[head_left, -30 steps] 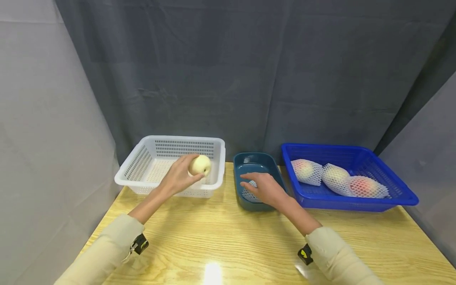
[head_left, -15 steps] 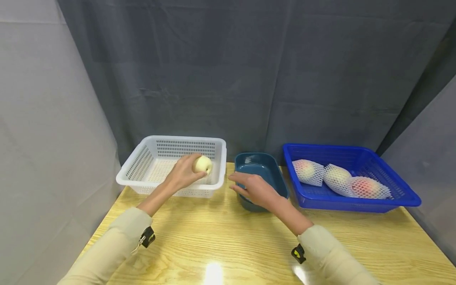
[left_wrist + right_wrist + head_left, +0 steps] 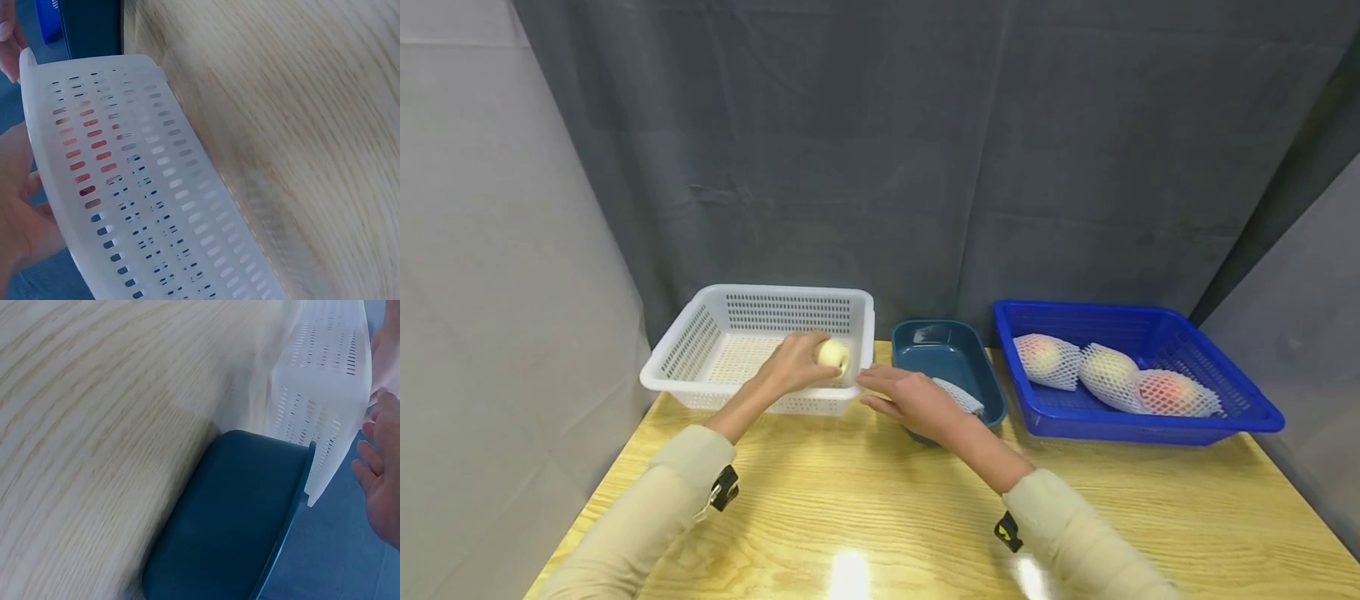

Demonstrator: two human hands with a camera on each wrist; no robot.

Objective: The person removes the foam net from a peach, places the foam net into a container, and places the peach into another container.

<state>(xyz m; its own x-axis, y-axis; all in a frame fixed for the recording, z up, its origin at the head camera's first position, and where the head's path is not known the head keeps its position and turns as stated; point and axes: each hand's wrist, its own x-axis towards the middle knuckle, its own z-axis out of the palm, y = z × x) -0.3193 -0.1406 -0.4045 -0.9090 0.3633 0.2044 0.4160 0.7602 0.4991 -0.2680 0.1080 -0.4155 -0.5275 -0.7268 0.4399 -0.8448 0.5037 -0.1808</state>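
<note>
My left hand point(image 3: 792, 363) holds a pale yellow peach point(image 3: 832, 355) inside the right part of the white slotted basket point(image 3: 700, 386). Thumb and fingers curl around the fruit's left side. Through the basket wall, the left wrist view shows a reddish patch behind the slots. My right hand point(image 3: 917, 404) hovers palm down, fingers extended and holding nothing, with its fingertips by the basket's right rim. Under and behind that hand stands a dark teal tub point(image 3: 951, 358). A white foam net sleeve point(image 3: 958, 395) lies in the tub, partly hidden by the hand.
On the right stands a blue basket point(image 3: 1150, 432) holding three peaches point(image 3: 1108, 377) in white foam nets. All the containers stand in a row along the back of the wooden table point(image 3: 850, 500). A dark grey curtain point(image 3: 850, 167) hangs behind them.
My left hand, holding the peach, has moved slightly right and lower into the white basket. My right hand has moved left from over the teal tub to the basket's right rim.
</note>
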